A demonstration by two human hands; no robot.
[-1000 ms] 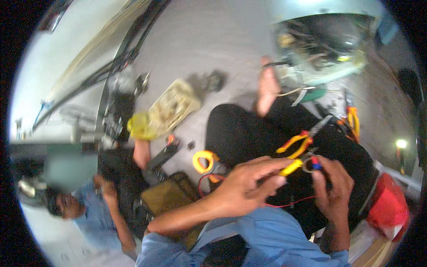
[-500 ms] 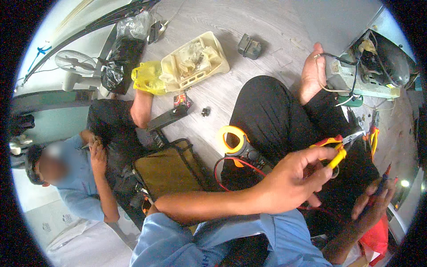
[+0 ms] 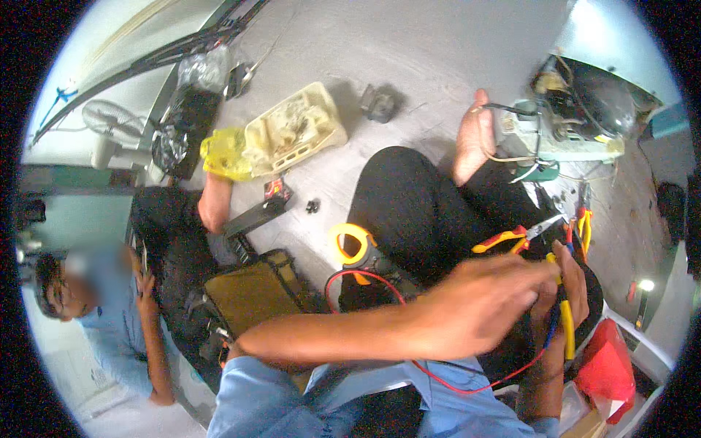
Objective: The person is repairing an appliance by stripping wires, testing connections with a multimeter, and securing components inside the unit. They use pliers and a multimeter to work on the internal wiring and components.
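My left hand [image 3: 504, 296] reaches across to the right, blurred, its fingers closed around a yellow-handled tool [image 3: 567, 328] whose kind I cannot make out. Close against it, my right hand [image 3: 574, 281] is closed on a test probe [image 3: 569, 235] with a red tip; part of its grip is hidden. A red lead [image 3: 453, 385] loops below my left forearm. The clamp meter [image 3: 354, 247], with an orange jaw, rests by my bent leg. Just beyond my hands lie pliers [image 3: 527, 237] with red and yellow handles, jaws pointing right.
At far right stands a machine [image 3: 562, 139] with loose cables, near my bare foot [image 3: 476, 135]. More yellow-handled tools [image 3: 585, 226] lie beside it. A cream tray [image 3: 303, 128], dark block [image 3: 380, 102] and brown bag [image 3: 252, 296] are around. Another person [image 3: 128, 321] sits at left.
My right hand has come up and left with the probe, meeting my left hand. The yellow-handled tool has swung downward in my left hand. The view has shifted.
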